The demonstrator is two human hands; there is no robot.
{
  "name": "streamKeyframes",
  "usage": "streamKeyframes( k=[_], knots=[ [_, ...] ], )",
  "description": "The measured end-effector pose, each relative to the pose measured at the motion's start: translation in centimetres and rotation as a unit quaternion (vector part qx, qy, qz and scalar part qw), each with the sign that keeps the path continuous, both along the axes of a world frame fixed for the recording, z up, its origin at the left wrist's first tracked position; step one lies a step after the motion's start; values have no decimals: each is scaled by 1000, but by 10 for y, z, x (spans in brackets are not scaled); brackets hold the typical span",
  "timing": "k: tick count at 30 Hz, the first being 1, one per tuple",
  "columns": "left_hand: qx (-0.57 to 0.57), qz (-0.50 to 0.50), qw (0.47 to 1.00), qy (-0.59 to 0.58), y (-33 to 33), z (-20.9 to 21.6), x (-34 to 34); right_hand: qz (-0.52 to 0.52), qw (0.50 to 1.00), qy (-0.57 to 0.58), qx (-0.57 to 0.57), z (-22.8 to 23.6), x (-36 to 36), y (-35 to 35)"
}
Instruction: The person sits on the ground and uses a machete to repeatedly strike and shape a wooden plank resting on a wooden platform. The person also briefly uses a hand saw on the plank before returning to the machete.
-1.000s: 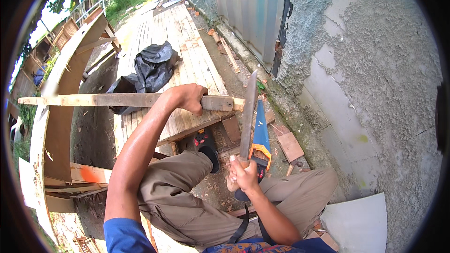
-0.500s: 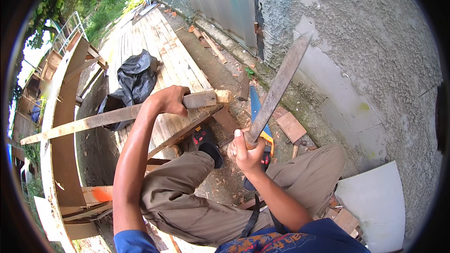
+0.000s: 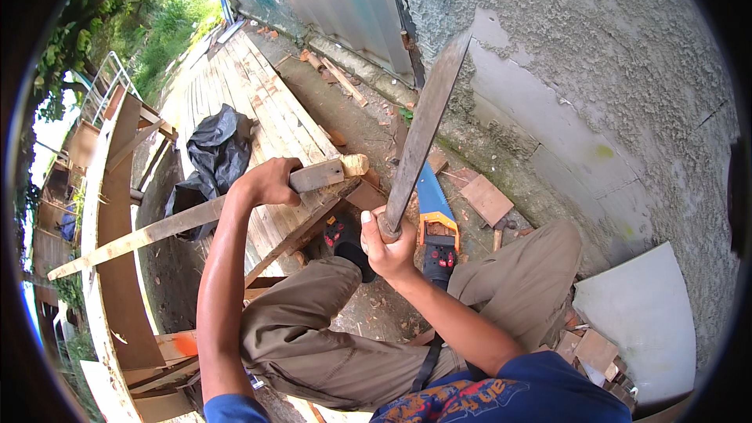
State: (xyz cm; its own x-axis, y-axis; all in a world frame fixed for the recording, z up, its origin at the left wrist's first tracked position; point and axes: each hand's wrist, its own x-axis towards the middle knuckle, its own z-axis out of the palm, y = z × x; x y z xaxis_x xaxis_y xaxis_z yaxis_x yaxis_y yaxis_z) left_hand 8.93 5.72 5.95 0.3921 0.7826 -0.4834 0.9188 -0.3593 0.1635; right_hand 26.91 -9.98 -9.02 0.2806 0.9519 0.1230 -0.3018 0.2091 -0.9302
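Observation:
My left hand [image 3: 268, 182] is closed round a long wooden stick [image 3: 168, 224] near its right end. That end has a pale, freshly cut tip [image 3: 355, 164] and lies over the near corner of a plank bench [image 3: 270, 113]. To the left, the stick crosses the edge of a tall curved board. My right hand [image 3: 389, 249] grips the handle of a machete [image 3: 429, 121], thumb along its near side. The long grey blade points up and slightly right, apart from the stick.
A crumpled black plastic sheet [image 3: 215, 141] lies on the bench. On the ground sits a handsaw [image 3: 433, 196] with a blue blade and orange handle, by my foot. Wood scraps [image 3: 486, 200] lie beside the rough grey wall [image 3: 627, 78]. A white panel [image 3: 642, 317] leans at the lower right.
The machete has swung left and stands more upright, nearer the stick's cut end. My left hand keeps its hold on the stick. More of the handsaw shows, including its handle.

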Motion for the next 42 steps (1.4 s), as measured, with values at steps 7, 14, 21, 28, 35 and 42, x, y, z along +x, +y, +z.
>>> streamKeyframes(
  k=[7,14,21,28,35,42],
  knots=[
    [20,0,1000,-23,0,-8,-14,200,964,67,-160,-45,-5,-29],
    [8,-8,1000,-10,-2,-4,-10,24,976,200,84,32,12,-1],
    [12,-12,1000,1,1,-1,-1,168,966,-34,-196,-73,-16,-38],
    [19,-21,999,-20,0,-11,-13,35,982,173,71,52,29,-2],
    [0,-11,1000,9,8,-9,-8,156,975,-26,-158,-83,-23,-32],
    [4,-3,1000,-15,-3,-8,-14,87,984,154,-7,44,28,-2]
  ],
)
